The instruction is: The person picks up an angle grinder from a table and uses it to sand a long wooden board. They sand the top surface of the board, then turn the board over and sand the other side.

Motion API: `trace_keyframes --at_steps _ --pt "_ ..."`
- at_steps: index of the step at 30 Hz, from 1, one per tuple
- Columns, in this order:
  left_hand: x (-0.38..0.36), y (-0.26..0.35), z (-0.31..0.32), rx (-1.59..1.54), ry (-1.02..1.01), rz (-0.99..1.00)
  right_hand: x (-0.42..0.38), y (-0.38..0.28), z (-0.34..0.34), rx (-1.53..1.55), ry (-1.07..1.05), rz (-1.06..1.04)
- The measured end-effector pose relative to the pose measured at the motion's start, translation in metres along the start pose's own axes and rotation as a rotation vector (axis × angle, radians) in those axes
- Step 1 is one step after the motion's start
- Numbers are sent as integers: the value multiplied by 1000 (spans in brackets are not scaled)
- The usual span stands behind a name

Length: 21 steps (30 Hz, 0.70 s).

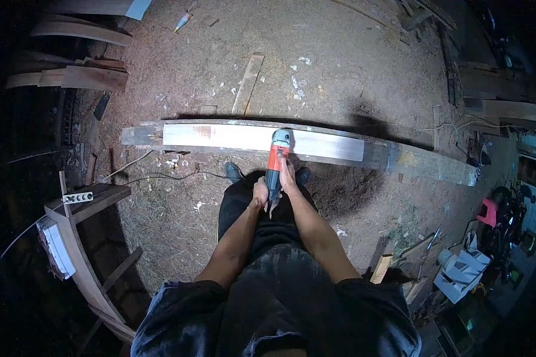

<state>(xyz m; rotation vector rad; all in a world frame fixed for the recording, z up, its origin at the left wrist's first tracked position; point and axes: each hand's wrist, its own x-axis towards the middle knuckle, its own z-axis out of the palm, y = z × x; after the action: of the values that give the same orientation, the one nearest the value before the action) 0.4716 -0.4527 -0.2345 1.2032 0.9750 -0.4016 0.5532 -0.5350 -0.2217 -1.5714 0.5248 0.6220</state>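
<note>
A red and black power tool (274, 163) with a grey metal head lies over a pale board (333, 145), its head at the board's middle. My right hand (287, 175) grips the tool's body on its right side, near the head. Further back, my left hand (261, 192) is wrapped round the rear handle. The pale board rests on a long, darker plank (423, 162) that crosses the view from left to right. Whether the head touches the board cannot be made out.
A power strip (78, 197) sits on a wooden frame (80, 259) at the left. A cable (178, 177) runs over the dirt floor. Planks (95, 77) are stacked at the upper left. A wood strip (248, 83) lies beyond the plank. At the right stands a red stool (488, 212).
</note>
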Motion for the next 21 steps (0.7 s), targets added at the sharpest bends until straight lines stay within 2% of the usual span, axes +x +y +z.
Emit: trace_keyframes --at_steps 1,2,4,6,8,9,12,15,17,18,21 --pt "-2 6 -2 13 0 0 -2 -2 1 70 -79 89" --pt "-4 10 -4 22 2 -6 -4 -3 2 62 -81 95" --pt "13 -6 -11 5 -45 -77 -1 1 5 -174 -118 21" --pt "13 -9 -8 -38 -26 -117 11 19 8 -104 -80 70" --pt "31 -30 -5 -55 -8 -145 23 40 6 -90 -101 -98" --pt "41 -44 -5 -70 14 -173 21 41 5 -92 -103 -96" --pt "52 -69 -4 110 107 -169 7 39 1 -52 -13 -106" --pt "37 -60 4 217 118 -204 -7 33 -10 -155 56 -54" --pt "19 -47 15 285 125 -217 -9 45 -20 39 90 -91" --pt "6 -33 24 344 124 -192 -7 51 -28 32 90 -86" --pt "8 -47 49 381 117 -196 -3 57 -56 80 163 -142"
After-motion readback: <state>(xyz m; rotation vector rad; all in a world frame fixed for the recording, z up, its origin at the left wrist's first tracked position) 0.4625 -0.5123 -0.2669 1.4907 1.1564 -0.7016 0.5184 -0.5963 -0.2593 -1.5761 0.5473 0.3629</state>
